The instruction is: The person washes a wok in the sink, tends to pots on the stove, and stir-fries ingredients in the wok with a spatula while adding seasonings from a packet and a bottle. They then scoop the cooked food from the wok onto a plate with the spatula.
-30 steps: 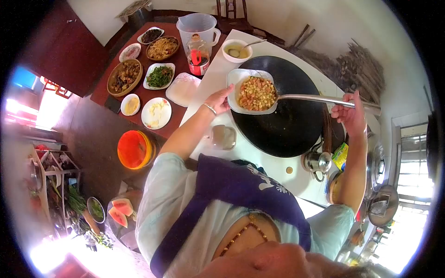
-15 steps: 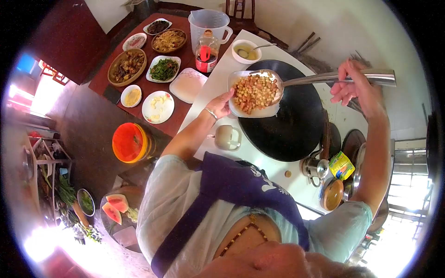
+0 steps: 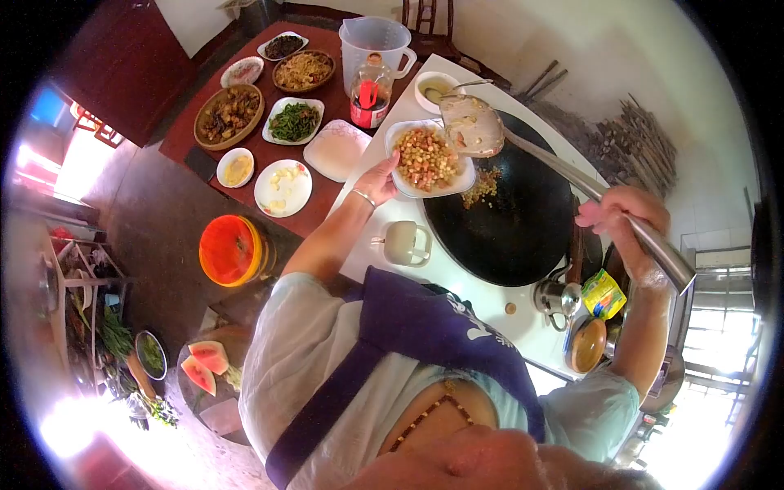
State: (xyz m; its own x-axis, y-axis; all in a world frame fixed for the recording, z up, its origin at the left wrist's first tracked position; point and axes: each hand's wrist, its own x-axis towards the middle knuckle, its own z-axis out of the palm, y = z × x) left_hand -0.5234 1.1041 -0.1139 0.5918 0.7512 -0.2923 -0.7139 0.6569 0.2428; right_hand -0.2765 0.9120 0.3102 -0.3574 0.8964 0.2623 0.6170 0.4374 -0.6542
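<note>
My left hand (image 3: 379,180) holds a white square bowl (image 3: 467,181) by its near left rim, over the left edge of the black wok (image 3: 514,245). Diced, browned food (image 3: 426,158) fills the bowl. My right hand (image 3: 633,219) is closed around the long metal handle of a wok spatula (image 3: 474,126). The spatula's broad head hangs beside the bowl's right rim, with a few bits stuck to it. A small heap of chopped food (image 3: 482,188) lies in the wok, close to the bowl.
On the red table (image 3: 184,151) stand several dishes of food, a plastic jug (image 3: 371,45) and a sauce bottle (image 3: 369,98). A small bowl with a spoon (image 3: 433,88) is behind the wok. A lidded container (image 3: 406,243) and a metal pot (image 3: 555,298) stand near me.
The spatula head has lifted off the bowl and swung up and right, while my right hand came lower and nearer. The bowl shifted slightly left, uncovering the heap in the wok.
</note>
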